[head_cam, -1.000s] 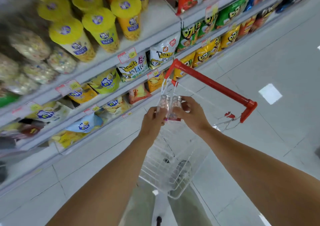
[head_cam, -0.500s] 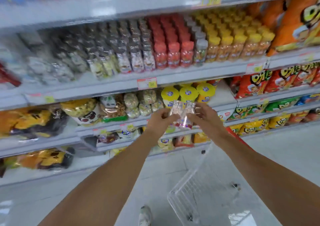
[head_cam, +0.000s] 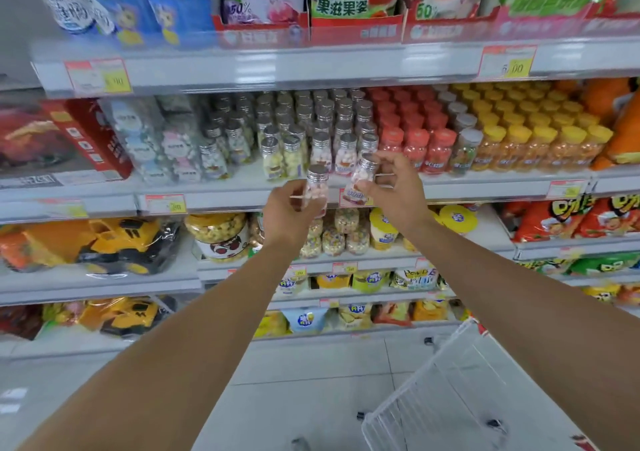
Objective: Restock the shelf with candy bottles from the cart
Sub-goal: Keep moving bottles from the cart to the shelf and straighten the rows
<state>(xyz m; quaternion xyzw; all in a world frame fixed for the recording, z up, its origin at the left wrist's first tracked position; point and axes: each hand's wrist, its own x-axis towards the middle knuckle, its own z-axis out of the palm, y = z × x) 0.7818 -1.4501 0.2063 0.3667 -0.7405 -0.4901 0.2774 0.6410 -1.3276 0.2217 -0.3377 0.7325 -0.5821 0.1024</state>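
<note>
Fingers of the left hand pinch one candy bottle; the right hand pinches a second bottle, both just before the shelf lip. Best set each upright in the silver-capped row, nudging no neighbours.

We hold both bare arms stretched forward and up, hands close together but apart. Our left hand curls its fingers round a small bottle, whose cap stands above the fingertips. Our right hand pinches a second bottle between thumb and fingertips.
</note>
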